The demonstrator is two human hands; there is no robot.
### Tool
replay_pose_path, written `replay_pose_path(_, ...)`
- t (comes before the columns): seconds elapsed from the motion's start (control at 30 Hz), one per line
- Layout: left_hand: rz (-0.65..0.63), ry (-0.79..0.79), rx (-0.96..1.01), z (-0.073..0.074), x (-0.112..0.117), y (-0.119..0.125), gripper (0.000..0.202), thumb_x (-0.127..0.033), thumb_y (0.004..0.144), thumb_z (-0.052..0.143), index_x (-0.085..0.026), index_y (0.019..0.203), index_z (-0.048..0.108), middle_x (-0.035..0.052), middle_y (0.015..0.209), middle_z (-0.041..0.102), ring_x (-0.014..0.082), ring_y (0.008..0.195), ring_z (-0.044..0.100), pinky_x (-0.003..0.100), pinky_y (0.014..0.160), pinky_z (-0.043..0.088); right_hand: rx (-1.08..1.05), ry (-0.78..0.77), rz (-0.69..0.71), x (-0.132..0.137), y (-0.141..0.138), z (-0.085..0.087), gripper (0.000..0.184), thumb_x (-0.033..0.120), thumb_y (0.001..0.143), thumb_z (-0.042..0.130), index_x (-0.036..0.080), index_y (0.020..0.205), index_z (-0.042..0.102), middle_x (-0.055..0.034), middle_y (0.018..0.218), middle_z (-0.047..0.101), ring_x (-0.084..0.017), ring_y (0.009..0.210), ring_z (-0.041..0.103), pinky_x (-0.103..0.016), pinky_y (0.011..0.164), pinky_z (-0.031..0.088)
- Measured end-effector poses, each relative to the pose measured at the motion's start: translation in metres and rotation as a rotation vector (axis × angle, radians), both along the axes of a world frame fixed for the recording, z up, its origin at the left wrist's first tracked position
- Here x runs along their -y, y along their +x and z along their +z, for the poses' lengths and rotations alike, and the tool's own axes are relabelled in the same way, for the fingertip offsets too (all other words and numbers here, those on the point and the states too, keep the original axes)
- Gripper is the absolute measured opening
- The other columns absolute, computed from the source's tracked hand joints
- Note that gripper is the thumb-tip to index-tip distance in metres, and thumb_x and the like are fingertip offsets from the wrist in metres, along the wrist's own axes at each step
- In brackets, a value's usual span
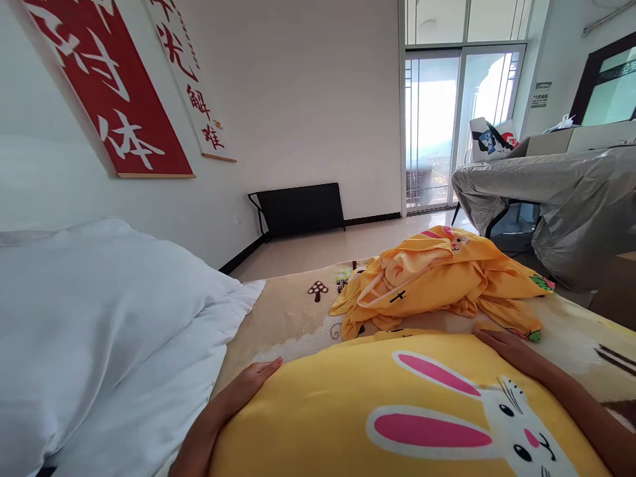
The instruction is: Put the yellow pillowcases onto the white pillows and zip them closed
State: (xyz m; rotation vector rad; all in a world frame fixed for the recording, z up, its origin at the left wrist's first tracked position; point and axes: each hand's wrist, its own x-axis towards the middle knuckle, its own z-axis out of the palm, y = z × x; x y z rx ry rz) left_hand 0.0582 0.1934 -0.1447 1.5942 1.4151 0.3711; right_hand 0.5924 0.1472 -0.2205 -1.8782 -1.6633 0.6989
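A plump yellow pillow (318, 411) with a white rabbit print fills the lower middle of the view, close to me. My left hand (253, 383) holds its left side, thumb along the top edge and the other fingers mostly hidden. On the far right edge, my right hand (504, 346) presses against the same pillow with its fingers extended, their undersides out of sight. Just beyond lies a crumpled orange cloth (437, 278) with rabbit and plant prints, heaped on a beige patterned blanket (293, 311).
White pillows or bedding (124, 318) are piled at the left. A folded black table (301, 209) leans at the far wall. To the right stands a table under a grey plastic cover (536, 175), with boxes on top. Behind it is a sliding glass door (432, 132).
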Motion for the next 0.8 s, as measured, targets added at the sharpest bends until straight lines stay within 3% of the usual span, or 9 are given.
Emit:
replay_pose_path(0.1,0.053,-0.126,0.138,-0.016,-0.009,-0.018,0.044,-0.06,0.073,0.05,-0.017,0.066,0.058,0.0009,0.061,0.05,0.0169,0.057,0.046,0.027,0.056,0.037,0.025,-0.005,0.012,-0.004,0.006,-0.004,0.059,0.064,0.081,0.033,0.023,0.101,0.07,-0.005,0.116,0.065,-0.03,0.111,0.055,-0.038,0.097,0.04)
replay_pose_path(0.23,0.185,-0.022,0.087,-0.028,-0.018,-0.031,0.05,-0.063,0.067,0.054,-0.021,0.05,0.032,-0.004,0.051,0.028,0.0117,0.048,0.028,0.025,0.048,0.025,0.083,-0.025,-0.007,-0.008,0.008,-0.005,0.057,0.063,0.081,0.032,0.023,0.096,0.071,-0.0064,0.115,0.065,-0.032,0.112,0.053,-0.044,0.102,0.033)
replay_pose_path(0.33,0.219,0.045,0.008,-0.028,-0.021,-0.032,0.054,-0.064,0.066,0.054,-0.022,0.05,0.023,-0.0052,0.051,0.021,0.0101,0.047,0.022,0.025,0.048,0.02,0.031,-0.009,0.009,-0.007,0.005,-0.001,0.056,0.062,0.082,0.033,0.022,0.091,0.071,-0.0071,0.112,0.066,-0.031,0.11,0.055,-0.04,0.096,0.038)
replay_pose_path(0.43,0.227,0.05,-0.017,-0.025,-0.021,-0.03,0.054,-0.062,0.065,0.053,-0.022,0.05,0.021,-0.0054,0.05,0.02,0.0101,0.046,0.022,0.025,0.048,0.021,0.028,-0.029,0.029,-0.006,0.003,0.001,0.057,0.063,0.082,0.032,0.02,0.074,0.069,-0.0083,0.087,0.071,-0.029,0.089,0.062,-0.035,0.076,0.045)
replay_pose_path(0.53,0.231,0.034,-0.025,-0.025,-0.021,-0.03,0.05,-0.061,0.065,0.052,-0.023,0.048,0.024,-0.0047,0.048,0.026,0.0121,0.043,0.03,0.026,0.047,0.028,0.113,0.005,-0.036,-0.008,0.005,-0.001,0.06,0.063,0.083,0.029,0.019,0.057,0.061,-0.0078,0.068,0.067,-0.025,0.07,0.062,-0.032,0.063,0.042)
replay_pose_path(0.67,0.277,0.097,-0.098,-0.027,-0.024,-0.031,0.044,-0.056,0.067,0.051,-0.023,0.047,0.031,-0.0015,0.048,0.037,0.0174,0.047,0.044,0.029,0.047,0.036,0.186,0.035,-0.119,-0.013,0.011,-0.006,0.06,0.063,0.082,0.028,0.02,0.055,0.06,-0.0088,0.064,0.065,-0.024,0.066,0.061,-0.031,0.059,0.041)
replay_pose_path(0.8,0.283,0.072,-0.086,-0.03,-0.028,-0.034,0.044,-0.055,0.068,0.051,-0.023,0.047,0.029,-0.0019,0.047,0.035,0.0163,0.045,0.041,0.029,0.048,0.036,0.222,-0.018,-0.065,-0.014,0.018,-0.011,0.056,0.058,0.084,0.028,0.02,0.061,0.062,-0.0104,0.072,0.068,-0.025,0.073,0.062,-0.032,0.065,0.043)
